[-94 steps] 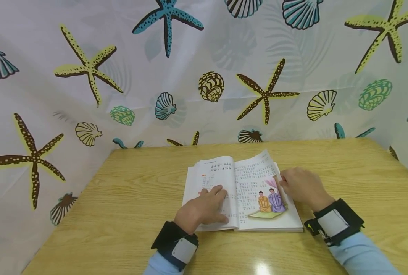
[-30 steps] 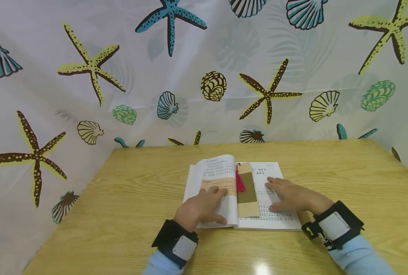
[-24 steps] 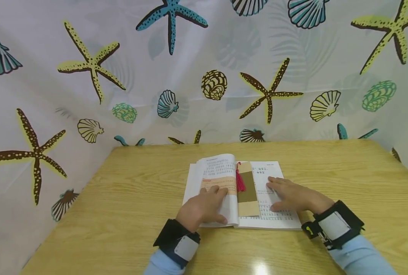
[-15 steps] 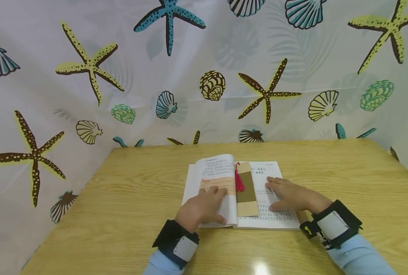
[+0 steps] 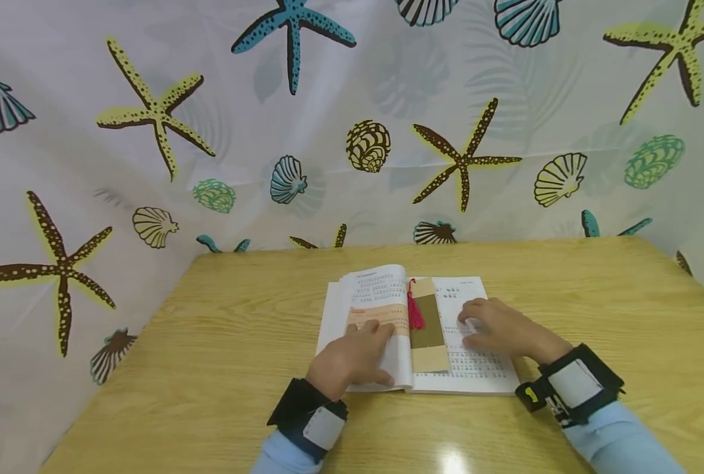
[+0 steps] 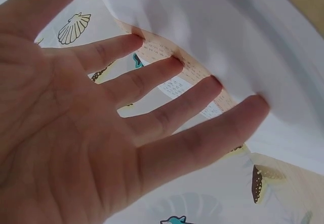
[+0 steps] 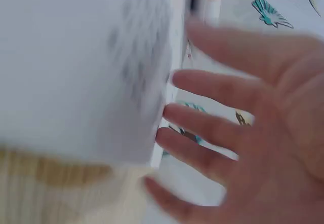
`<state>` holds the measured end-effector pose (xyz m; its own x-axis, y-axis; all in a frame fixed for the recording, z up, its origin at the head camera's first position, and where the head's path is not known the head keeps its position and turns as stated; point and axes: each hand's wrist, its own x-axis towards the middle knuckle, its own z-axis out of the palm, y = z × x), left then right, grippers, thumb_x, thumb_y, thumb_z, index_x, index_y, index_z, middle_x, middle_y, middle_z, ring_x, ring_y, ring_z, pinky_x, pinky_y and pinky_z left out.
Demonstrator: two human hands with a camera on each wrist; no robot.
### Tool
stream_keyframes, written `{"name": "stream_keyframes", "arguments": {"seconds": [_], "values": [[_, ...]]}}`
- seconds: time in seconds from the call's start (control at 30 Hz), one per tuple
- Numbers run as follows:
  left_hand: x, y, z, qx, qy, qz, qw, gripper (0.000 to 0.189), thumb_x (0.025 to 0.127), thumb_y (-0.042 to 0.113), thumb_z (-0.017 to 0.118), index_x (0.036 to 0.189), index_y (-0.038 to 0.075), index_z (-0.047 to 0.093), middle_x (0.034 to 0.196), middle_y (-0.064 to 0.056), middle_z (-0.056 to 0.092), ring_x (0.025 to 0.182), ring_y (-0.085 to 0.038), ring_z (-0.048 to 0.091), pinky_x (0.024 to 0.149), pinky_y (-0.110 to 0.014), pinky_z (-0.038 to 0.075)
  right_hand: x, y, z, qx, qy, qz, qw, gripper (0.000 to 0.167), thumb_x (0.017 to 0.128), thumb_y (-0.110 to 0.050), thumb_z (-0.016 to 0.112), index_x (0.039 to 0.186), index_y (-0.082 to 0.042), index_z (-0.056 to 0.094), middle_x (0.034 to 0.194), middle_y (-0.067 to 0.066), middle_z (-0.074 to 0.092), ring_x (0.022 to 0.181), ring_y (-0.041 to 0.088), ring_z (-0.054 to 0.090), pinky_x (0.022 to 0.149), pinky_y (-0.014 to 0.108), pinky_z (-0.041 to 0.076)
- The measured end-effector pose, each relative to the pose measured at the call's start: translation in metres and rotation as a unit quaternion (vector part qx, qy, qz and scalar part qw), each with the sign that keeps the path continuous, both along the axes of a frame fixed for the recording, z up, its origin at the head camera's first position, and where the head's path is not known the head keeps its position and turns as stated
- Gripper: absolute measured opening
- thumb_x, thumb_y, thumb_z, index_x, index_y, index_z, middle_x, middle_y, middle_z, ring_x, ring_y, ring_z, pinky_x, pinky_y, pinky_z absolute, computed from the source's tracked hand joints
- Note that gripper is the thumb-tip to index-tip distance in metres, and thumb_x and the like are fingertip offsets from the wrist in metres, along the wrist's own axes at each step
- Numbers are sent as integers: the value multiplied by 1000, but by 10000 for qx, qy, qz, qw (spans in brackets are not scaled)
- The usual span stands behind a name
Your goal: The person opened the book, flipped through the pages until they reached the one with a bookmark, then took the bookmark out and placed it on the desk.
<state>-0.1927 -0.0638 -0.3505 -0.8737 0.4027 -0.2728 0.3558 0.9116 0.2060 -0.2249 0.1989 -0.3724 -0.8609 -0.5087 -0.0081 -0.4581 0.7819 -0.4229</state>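
Note:
An open book (image 5: 476,372) lies on the wooden table, its left-hand pages bulging up. Along the inner side of the right page lies a tan and brown bookmark (image 5: 427,332) with a red tassel (image 5: 415,314). My left hand (image 5: 348,359) rests on the left page, fingers spread. In the left wrist view, that hand's fingertips touch the curved page (image 6: 202,36). Over the right page my right hand (image 5: 502,329) has slightly bent fingers. The right wrist view shows its fingertips against the page (image 7: 76,77), somewhat blurred, with nothing gripped.
The wooden table (image 5: 227,368) extends around the book. Behind it hangs a white cloth (image 5: 328,85) printed with starfish and shells. A black wrist strap (image 5: 307,418) sits on my left wrist, another strap (image 5: 577,385) on my right.
The illustrated page from about three seconds ago is turned over, exposing the bookmark. My right hand has come in from the book's edge, its fingers lately bending more. The left hand stays put.

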Motion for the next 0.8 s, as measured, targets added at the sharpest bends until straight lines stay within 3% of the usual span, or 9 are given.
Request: {"name": "stream_keyframes", "arguments": {"seconds": [0.07, 0.13, 0.23, 0.4, 0.57, 0.8], "values": [[-1, 1, 0, -19, -7, 5, 10000, 82, 83, 36, 85, 151, 15, 44, 155, -12, 42, 140, -44, 39, 104, -55, 45, -2, -5, 2, -421, 88, -43, 9991, 22, 90, -8, 72, 108, 5, 68, 103, 18, 68, 92, 32, 63, 82, 46, 54], [0, 1, 1, -3, -14, 27, 10000, 82, 83, 35, 86, 151, 15, 44, 154, -12, 42, 140, -44, 38, 105, -56, 44, -4, -11, 3, -833, -5, 22, 9965, 13, 91, -4, 70, 102, 3, 68, 86, 6, 66, 74, 19, 60, 68, 35, 52], [0, 0, 1, 19, -9, 16, 10000, 81, 83, 35, 85, 150, 15, 45, 154, -12, 42, 140, -45, 39, 105, -55, 44, -4, -20, 4, -1227, -288, 144, 9919, 6, 91, -3, 68, 96, 0, 69, 74, -1, 63, 62, 12, 55, 58, 27, 46], [0, 0, 1, -29, 45, -4, 10000, 81, 84, 36, 85, 150, 15, 45, 154, -12, 43, 139, -43, 41, 104, -54, 46, 0, -36, 4, -1508, -554, -129, 9869, 3, 89, -2, 72, 86, -1, 73, 71, -2, 62, 63, 11, 54, 54, 23, 46], [0, -1, 1, -63, 68, -34, 10000, 80, 83, 36, 85, 150, 14, 45, 152, -12, 45, 138, -43, 42, 103, -54, 46, 2, -45, 2, -1352, -540, -628, 9873, 5, 86, 3, 72, 83, 0, 72, 73, 1, 62, 66, 14, 53, 55, 24, 46], [1, 1, 1, -67, 72, -4, 10000, 80, 83, 37, 85, 149, 15, 46, 152, -11, 45, 136, -41, 44, 101, -52, 48, 3, -42, -1, -1195, -453, -826, 9884, 4, 86, 1, 73, 83, 1, 71, 73, 1, 61, 66, 15, 53, 56, 26, 44]]}}
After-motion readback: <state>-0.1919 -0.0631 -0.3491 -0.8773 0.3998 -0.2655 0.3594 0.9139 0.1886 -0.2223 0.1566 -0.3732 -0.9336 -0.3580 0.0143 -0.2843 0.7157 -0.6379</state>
